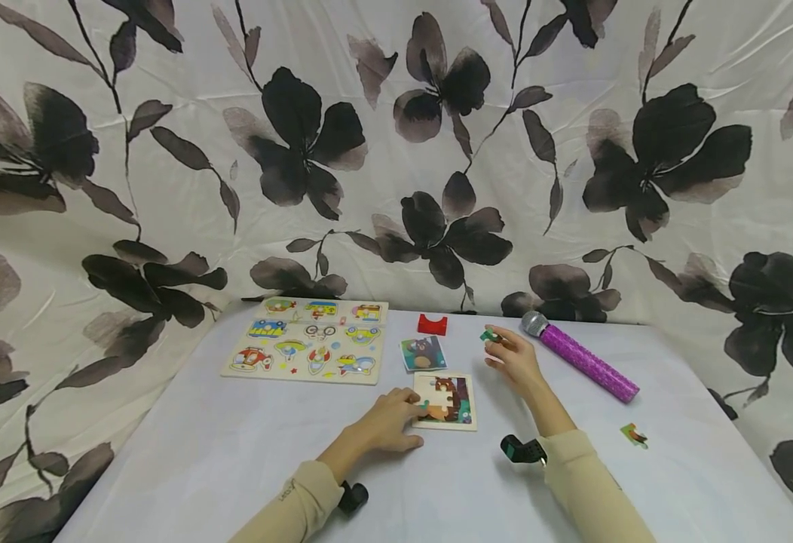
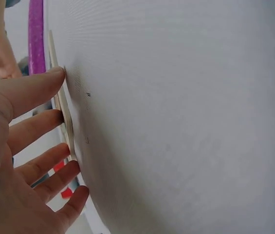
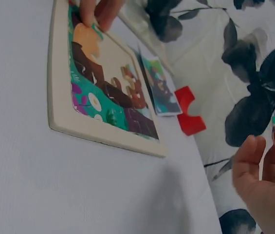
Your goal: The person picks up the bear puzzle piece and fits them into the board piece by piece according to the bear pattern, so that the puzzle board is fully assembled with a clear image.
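A small wooden jigsaw puzzle [image 1: 464, 413] with a brown bear picture lies in its pale frame, partly filled with pieces. At its left edge rests my left hand [image 1: 388, 419], its fingers extended and the fingertips on an orange and green piece [image 3: 86, 41]. The left wrist view shows those fingers [image 2: 45, 161] nearly straight along the frame's edge. Beyond the puzzle, to the right, my right hand [image 1: 515, 360] is raised and pinches a green puzzle piece [image 1: 488, 335] between thumb and fingers. Only a bit of this piece shows in the right wrist view.
Behind the puzzle lie a bear picture card [image 1: 424, 353] and a red notched block [image 1: 432, 325]. A wooden vehicle puzzle board [image 1: 308, 343] lies at the back left. To the right are a purple microphone [image 1: 589, 363] and a loose puzzle piece [image 1: 635, 435]. A floral cloth [image 1: 539, 249] hangs behind.
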Available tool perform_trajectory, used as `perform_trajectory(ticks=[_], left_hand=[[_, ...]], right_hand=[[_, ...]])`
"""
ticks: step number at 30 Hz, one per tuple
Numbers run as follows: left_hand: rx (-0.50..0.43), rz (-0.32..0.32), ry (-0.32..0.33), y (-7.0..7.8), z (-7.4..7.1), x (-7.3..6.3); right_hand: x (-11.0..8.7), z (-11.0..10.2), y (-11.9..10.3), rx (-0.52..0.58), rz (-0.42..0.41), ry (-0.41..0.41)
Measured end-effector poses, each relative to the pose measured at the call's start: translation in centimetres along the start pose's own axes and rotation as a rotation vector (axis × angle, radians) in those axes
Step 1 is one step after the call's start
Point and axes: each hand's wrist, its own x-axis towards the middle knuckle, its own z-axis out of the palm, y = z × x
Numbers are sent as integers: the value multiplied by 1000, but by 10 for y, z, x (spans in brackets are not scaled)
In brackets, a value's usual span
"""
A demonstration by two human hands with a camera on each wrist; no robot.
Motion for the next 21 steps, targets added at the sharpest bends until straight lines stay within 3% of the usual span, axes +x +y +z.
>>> perform_trajectory(ticks=[5, 10, 16, 21], left_hand=[[-7, -1, 5, 1, 0, -1], [-15, 1, 6, 1, 0, -1], [-7, 0, 9, 1, 1, 0], [-3, -12, 4, 1, 3, 2]], right_hand=[[3, 10, 2, 81, -56, 40], [3, 14, 0, 22, -45, 66], [1, 14, -5, -37, -32, -19], [0, 15, -7, 8, -3, -96]])
